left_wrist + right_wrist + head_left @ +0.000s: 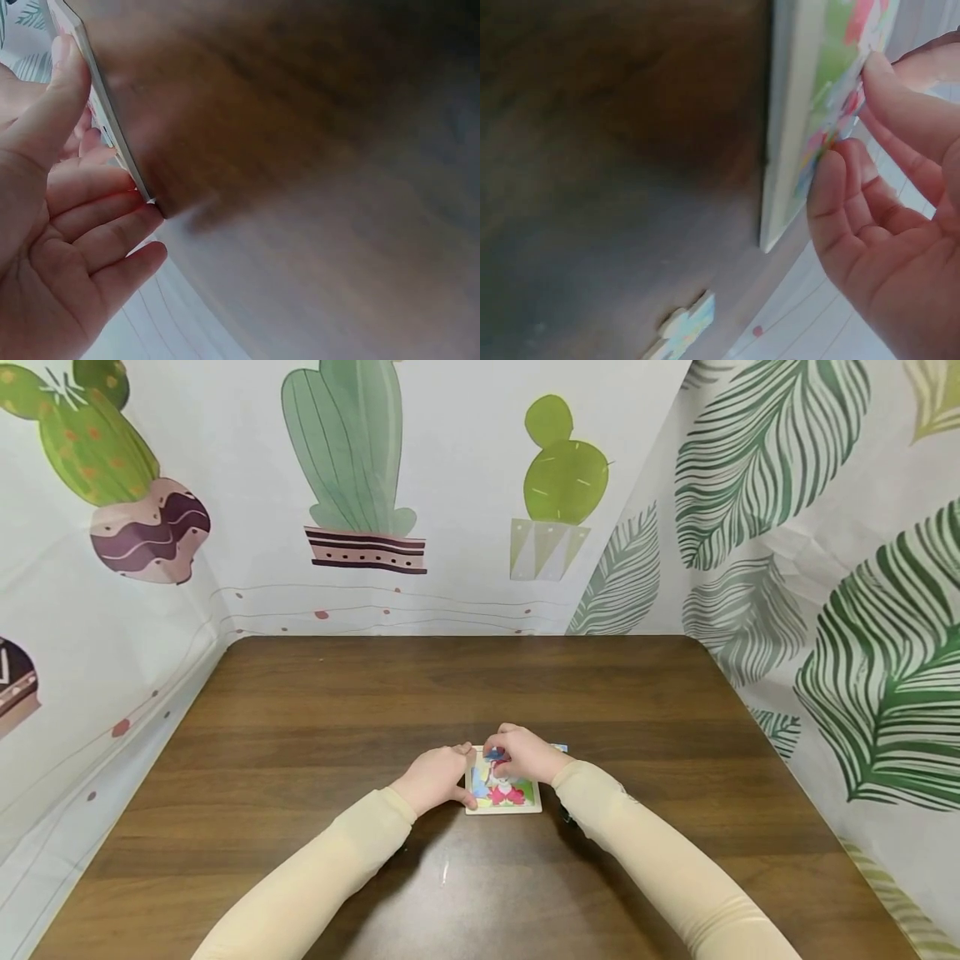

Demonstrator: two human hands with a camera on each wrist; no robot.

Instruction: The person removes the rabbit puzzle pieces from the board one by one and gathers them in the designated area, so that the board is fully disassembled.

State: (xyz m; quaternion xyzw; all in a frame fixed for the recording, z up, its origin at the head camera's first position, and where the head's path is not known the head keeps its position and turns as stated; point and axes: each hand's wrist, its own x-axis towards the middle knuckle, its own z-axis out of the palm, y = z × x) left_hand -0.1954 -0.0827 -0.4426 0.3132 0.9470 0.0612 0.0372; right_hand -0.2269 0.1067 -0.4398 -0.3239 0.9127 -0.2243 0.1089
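Note:
A small jigsaw puzzle board [504,811] with a pale frame and a bright picture of a pink and white figure lies on the table. My left hand [433,779] holds its left edge, thumb at the near corner and fingers at the far one. In the left wrist view, the thumb and fingertips touch the frame [112,124]. Over the board's upper part, my right hand [527,754] pinches a blue puzzle piece [492,754] between thumb and fingers. The right wrist view shows those fingers close against the picture; they hide much of the piece.
A loose puzzle piece [686,326] lies on the wooden table [337,693] beyond the board, partly behind my right hand in the head view. A small dark green thing [566,814] shows under the right wrist. Printed cloth [465,485] hangs behind the table.

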